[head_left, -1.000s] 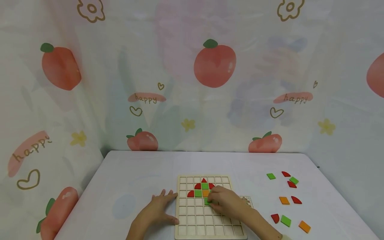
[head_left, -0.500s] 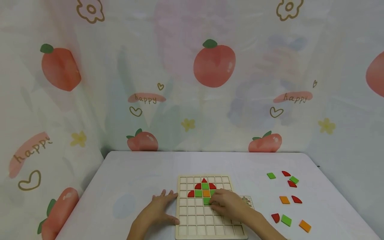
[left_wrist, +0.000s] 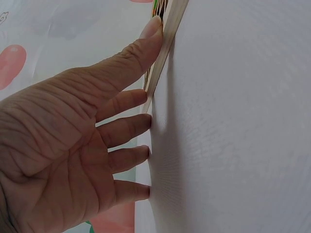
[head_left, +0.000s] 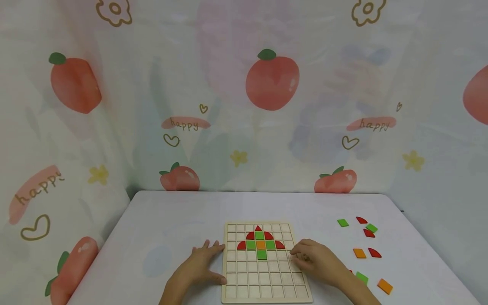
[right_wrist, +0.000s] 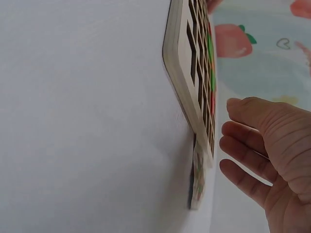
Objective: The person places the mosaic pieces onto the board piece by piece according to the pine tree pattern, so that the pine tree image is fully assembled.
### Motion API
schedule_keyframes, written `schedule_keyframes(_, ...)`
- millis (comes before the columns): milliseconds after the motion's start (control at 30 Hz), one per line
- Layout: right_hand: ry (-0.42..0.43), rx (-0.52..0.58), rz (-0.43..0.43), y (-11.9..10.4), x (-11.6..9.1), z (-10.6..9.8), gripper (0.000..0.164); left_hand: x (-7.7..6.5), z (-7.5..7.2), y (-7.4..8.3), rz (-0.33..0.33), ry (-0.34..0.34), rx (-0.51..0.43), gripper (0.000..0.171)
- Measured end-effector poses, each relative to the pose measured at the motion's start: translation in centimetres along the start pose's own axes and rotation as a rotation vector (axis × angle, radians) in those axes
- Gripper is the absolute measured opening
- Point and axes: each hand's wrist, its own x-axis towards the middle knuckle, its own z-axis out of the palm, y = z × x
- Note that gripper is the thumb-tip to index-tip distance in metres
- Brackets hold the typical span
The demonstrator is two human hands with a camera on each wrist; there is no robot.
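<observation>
A wooden grid board (head_left: 267, 291) lies on the table, its cells partly filled with flat tiles. Among them are a red triangle (head_left: 258, 228), red quarter-circle tiles (head_left: 280, 245), green squares (head_left: 262, 254) and one orange square (head_left: 261, 245). My left hand (head_left: 199, 266) spreads its fingers along the board's left edge; thumb and index touch that edge in the left wrist view. My right hand (head_left: 314, 259) hovers at the board's right edge with loosely bent fingers, holding nothing, as the right wrist view (right_wrist: 262, 150) of this hand shows.
Loose tiles lie on the table to the right: green squares (head_left: 342, 223), red quarter-circles (head_left: 375, 253) and orange squares (head_left: 385, 286). A thin patterned card (right_wrist: 198, 179) shows beside the board in the right wrist view. A printed cloth wall (head_left: 236, 106) stands behind.
My right hand has let go of the green square below the orange one and moved right, off the grid, uncovering the tiles on the right side. My left hand keeps its place.
</observation>
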Motion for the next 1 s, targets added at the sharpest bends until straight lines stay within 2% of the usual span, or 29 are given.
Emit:
schedule_keyframes(500, 0.155, -0.086, 0.118, 3.1, -4.1, -2.6, 0.021, -0.3, -0.1, 0.0, 0.015, 0.003, -0.022, 0.094)
schedule_keyframes(767, 0.107, -0.098, 0.3, 4.0, -6.1, -4.3, 0.019, -0.4, -0.2, 0.0, 0.017, 0.003, -0.025, 0.094)
schedule_keyframes(1000, 0.127, -0.143, 0.316, 5.0, -8.2, -4.7, 0.019, -0.3, -0.2, 0.0, 0.008, -0.001, -0.026, 0.095)
